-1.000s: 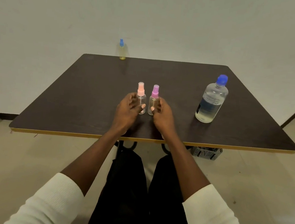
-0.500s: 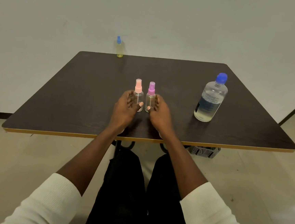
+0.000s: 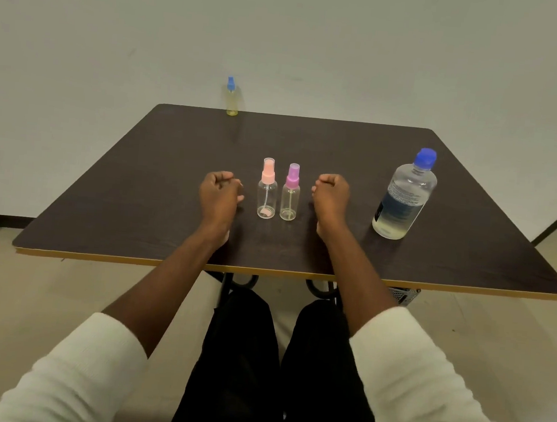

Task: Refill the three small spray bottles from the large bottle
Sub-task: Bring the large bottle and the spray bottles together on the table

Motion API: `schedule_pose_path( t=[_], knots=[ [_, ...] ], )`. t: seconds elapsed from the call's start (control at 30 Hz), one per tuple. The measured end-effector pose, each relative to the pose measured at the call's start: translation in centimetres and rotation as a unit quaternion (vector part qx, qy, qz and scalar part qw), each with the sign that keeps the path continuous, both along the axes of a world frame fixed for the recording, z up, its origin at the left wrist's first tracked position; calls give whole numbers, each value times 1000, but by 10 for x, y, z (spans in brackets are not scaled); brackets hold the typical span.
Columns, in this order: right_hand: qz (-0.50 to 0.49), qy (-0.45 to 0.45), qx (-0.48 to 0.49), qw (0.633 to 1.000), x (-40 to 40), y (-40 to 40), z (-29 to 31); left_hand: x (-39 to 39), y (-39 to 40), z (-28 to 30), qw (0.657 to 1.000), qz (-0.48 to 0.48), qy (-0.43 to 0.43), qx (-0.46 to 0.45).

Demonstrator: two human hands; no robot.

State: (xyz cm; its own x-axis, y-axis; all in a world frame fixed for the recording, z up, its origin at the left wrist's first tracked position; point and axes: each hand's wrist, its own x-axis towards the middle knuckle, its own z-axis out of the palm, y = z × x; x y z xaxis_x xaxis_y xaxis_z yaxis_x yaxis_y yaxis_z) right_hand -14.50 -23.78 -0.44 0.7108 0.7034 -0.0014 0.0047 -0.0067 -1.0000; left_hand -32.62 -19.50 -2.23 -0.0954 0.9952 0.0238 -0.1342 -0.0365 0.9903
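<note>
Two small clear spray bottles stand side by side in the middle of the dark table [image 3: 136,205]: one with a pink cap [image 3: 267,189] and one with a purple cap [image 3: 290,193]. A third small bottle with a blue cap [image 3: 232,97] and yellowish liquid stands at the far edge. The large clear bottle with a blue cap [image 3: 404,195] stands upright at the right, with pale liquid low in it. My left hand [image 3: 219,194] rests left of the pink-capped bottle, fingers curled, holding nothing. My right hand [image 3: 330,197] rests right of the purple-capped bottle, also curled and empty.
The table's front edge has a yellow trim. A plain wall rises right behind the table. A small grey crate [image 3: 402,295] sits on the floor under the table's right side. My legs are under the front edge.
Both hands have let go of the two small bottles and moved apart, left hand to the left and right hand to the right, curling into loose fists. The bottles stay put.
</note>
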Motion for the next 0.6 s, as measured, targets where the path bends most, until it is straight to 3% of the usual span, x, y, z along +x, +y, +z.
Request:
schedule_pose_path(
  t=[0.23,0.47,0.6],
  knots=[
    [79,-151,-107,980,23,86,1,1,98,15,997,45,68,17],
    [121,-294,-95,943,49,154,-10,21,191,1,988,97,113,29],
    [127,-304,-82,941,59,203,-15,39,254,4,984,103,135,53]
  ],
)
